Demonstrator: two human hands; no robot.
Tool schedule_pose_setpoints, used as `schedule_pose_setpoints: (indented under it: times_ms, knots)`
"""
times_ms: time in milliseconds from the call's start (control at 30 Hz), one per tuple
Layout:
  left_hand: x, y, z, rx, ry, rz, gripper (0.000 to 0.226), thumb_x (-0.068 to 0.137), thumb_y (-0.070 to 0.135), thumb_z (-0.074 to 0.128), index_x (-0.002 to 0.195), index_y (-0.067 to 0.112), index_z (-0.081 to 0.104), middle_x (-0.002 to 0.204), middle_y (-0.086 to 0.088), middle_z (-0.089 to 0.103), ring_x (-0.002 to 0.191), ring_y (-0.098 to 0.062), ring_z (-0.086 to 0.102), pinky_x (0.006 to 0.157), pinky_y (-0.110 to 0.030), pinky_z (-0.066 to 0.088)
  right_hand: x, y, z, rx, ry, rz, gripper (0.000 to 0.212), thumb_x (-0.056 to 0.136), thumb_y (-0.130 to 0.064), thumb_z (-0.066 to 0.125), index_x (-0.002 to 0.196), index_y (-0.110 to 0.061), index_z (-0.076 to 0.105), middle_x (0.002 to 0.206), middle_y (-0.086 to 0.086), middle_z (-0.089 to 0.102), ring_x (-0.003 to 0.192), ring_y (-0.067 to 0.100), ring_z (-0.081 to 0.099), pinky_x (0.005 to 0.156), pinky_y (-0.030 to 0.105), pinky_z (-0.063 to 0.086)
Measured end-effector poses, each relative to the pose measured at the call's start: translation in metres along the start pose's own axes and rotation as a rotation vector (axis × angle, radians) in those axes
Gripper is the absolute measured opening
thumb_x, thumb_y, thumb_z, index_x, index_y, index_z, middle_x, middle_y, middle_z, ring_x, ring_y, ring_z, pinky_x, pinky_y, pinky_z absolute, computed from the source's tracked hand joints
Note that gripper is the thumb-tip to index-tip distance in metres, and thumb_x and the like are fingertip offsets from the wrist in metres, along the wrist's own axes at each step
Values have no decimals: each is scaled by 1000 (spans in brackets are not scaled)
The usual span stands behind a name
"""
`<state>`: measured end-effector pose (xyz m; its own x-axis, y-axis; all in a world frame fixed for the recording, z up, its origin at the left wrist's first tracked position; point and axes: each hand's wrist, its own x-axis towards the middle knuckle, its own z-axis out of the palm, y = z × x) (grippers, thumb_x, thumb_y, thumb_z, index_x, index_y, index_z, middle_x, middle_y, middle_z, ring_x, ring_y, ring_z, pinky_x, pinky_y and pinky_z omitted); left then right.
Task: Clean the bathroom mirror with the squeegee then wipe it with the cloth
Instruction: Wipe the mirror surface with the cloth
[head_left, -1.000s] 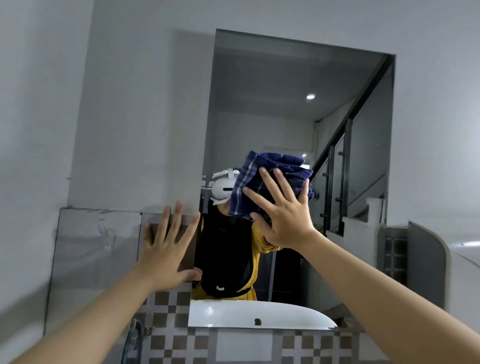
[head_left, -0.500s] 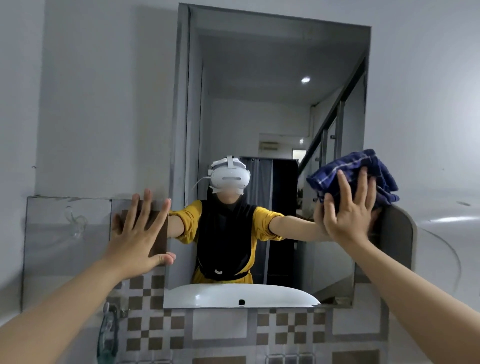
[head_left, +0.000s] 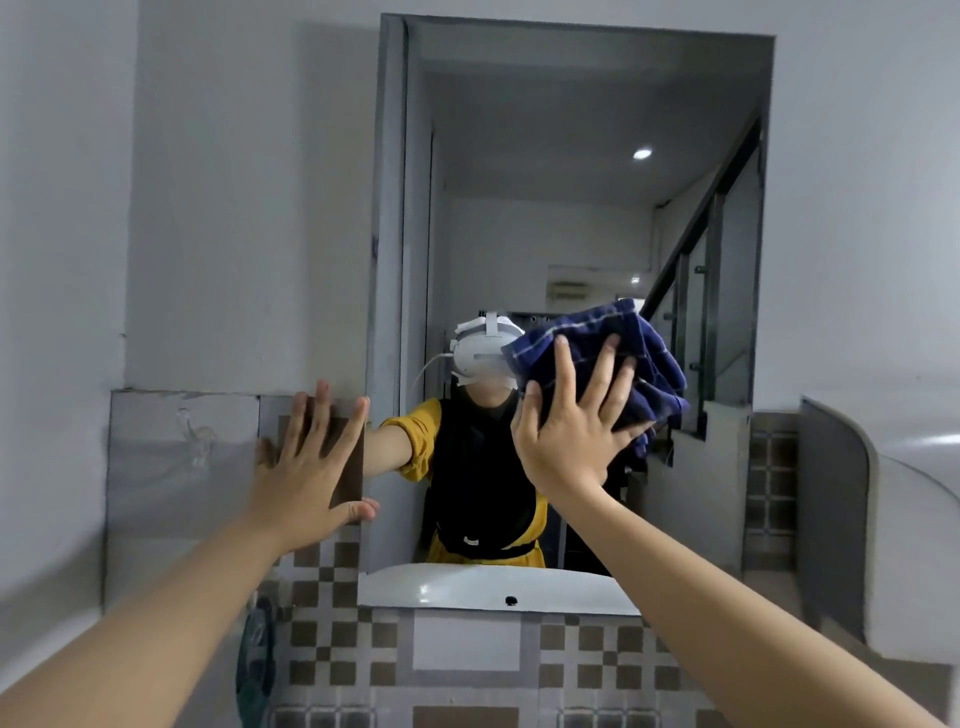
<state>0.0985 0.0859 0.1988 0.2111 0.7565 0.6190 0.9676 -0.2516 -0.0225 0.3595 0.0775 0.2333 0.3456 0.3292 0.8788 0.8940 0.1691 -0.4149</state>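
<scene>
A tall rectangular mirror (head_left: 571, 156) hangs on the grey wall ahead. My right hand (head_left: 576, 421) presses a bunched dark blue checked cloth (head_left: 597, 338) flat against the glass, right of the mirror's middle at about mid height, fingers spread over the cloth. My left hand (head_left: 311, 457) rests open and flat on the tiled wall just left of the mirror's lower left edge, fingers apart, holding nothing. No squeegee is in view.
A clear suction hook (head_left: 195, 434) sticks to the grey tile at the left. Checked brown and white tiles (head_left: 602, 660) run below the mirror. A green object (head_left: 257, 660) hangs low left. A curved white surface (head_left: 914, 493) stands at the right.
My right hand has slid the cloth leftward from the mirror's right edge back toward the middle. My left hand stays on the wall beside the mirror.
</scene>
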Motion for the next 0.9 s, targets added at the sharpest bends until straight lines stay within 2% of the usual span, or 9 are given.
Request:
schedule_pose_setpoints:
  times_ms: [67, 200, 300, 400, 500, 633, 700, 800, 900]
  knots:
    - [0, -1, -1, -5, -15, 12, 122, 68, 68, 59, 122, 45, -48, 136, -2, -55, 130, -33, -40, 106, -68, 4, -1, -27, 7, 20, 0, -11, 58, 94, -48, 36, 146, -47, 11, 160, -1, -10, 145, 24, -13, 106, 70, -5]
    - [-3, -4, 0, -46, 0, 64, 109, 66, 79, 40, 123, 47, -46, 135, 2, -56, 130, -32, -42, 105, -68, 1, -5, -80, 21, 23, -40, -113, 58, 95, -47, 36, 146, -47, 8, 160, 0, -11, 144, 21, -15, 106, 68, -7]
    - [-7, -5, 7, -71, 39, 78, 110, 74, 71, 51, 131, 44, -38, 138, 1, -54, 131, -30, -42, 105, -69, 2, -12, -108, 35, 15, -47, -280, 58, 94, -45, 38, 147, -44, 14, 161, 1, -4, 144, 21, -12, 105, 66, -10]
    - [-16, -10, 16, -62, 75, 137, 109, 73, 71, 52, 142, 37, -25, 148, -5, -40, 137, -30, -33, 104, -71, 8, -23, -119, 48, -30, -34, -427, 57, 93, -45, 41, 147, -41, 22, 161, 3, 5, 145, 23, -5, 103, 62, -13]
    - [-27, -20, 33, 0, 56, 179, 115, 67, 74, 55, 145, 32, -18, 152, -8, -32, 140, -31, -27, 103, -70, 12, -30, -112, 51, -100, -33, -577, 54, 93, -45, 43, 145, -40, 30, 160, 3, 13, 146, 25, 1, 104, 63, -7]
    - [-31, -23, 46, 22, 76, 179, 123, 58, 75, 64, 149, 29, -5, 155, -11, -24, 141, -31, -22, 100, -66, 8, -27, -81, 42, -227, -85, -827, 51, 94, -47, 41, 144, -41, 32, 159, 2, 15, 147, 26, 5, 106, 63, -6]
    - [-30, -23, 47, 30, 98, 187, 119, 60, 78, 58, 149, 28, -4, 155, -12, -24, 141, -32, -22, 99, -65, 6, -25, -63, 35, -277, -105, -865, 52, 94, -49, 40, 144, -43, 29, 160, 2, 14, 147, 26, 5, 105, 64, -7]
    - [-31, -26, 50, 20, 124, 210, 111, 65, 80, 49, 148, 30, -7, 154, -9, -28, 140, -30, -26, 101, -63, 3, -24, -36, 26, -336, -90, -870, 54, 92, -51, 43, 143, -44, 30, 159, 3, 18, 146, 27, 10, 105, 70, 9]
    - [-31, -26, 51, 1, 135, 214, 114, 64, 76, 57, 148, 33, -7, 155, -9, -26, 140, -31, -25, 102, -64, 1, -19, -5, 14, -372, -70, -827, 55, 90, -50, 46, 143, -43, 32, 157, 6, 23, 145, 29, 15, 103, 71, 15]
